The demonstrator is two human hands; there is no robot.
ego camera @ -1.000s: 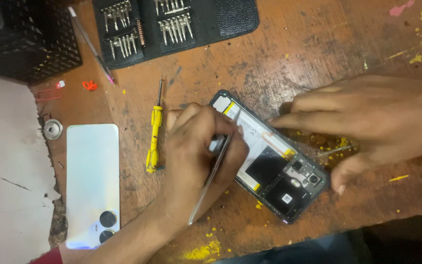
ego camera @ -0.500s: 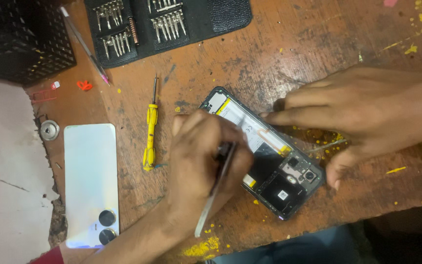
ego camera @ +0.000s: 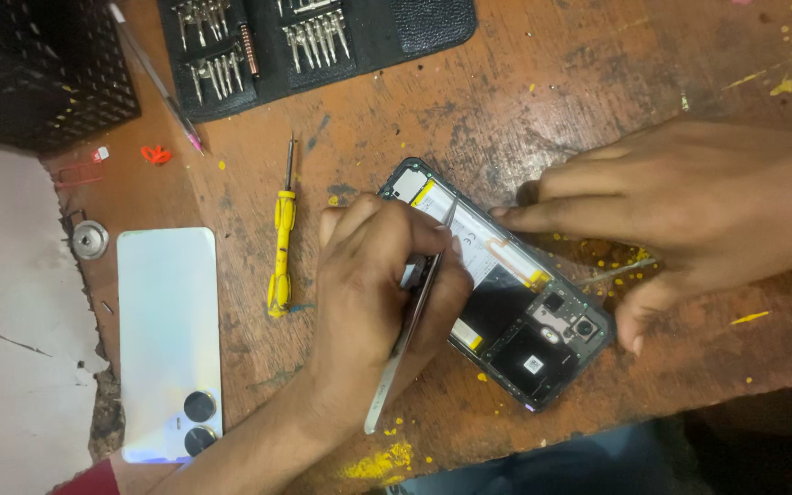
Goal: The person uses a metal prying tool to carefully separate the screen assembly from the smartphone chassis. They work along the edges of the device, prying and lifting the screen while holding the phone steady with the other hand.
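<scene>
An opened phone [ego camera: 524, 339] with its back off lies at an angle on the worn wooden table [ego camera: 598, 82], showing its battery and circuit board. My left hand [ego camera: 368, 284] holds thin metal tweezers [ego camera: 405, 339], and their tip rests on the upper part of the phone's inside. My right hand [ego camera: 689, 202] steadies the phone. Its fingers lie along the far edge and its thumb is by the camera corner.
A yellow screwdriver [ego camera: 281, 247] lies left of my left hand. The phone's pale back cover [ego camera: 169, 339] lies further left, beside a small metal disc [ego camera: 90, 239]. A black case of screwdriver bits [ego camera: 323, 37] and a black mesh basket [ego camera: 29, 73] sit at the back.
My left hand has tilted the tweezers and slid their tip up toward the top end of the phone. My right hand stays on the phone.
</scene>
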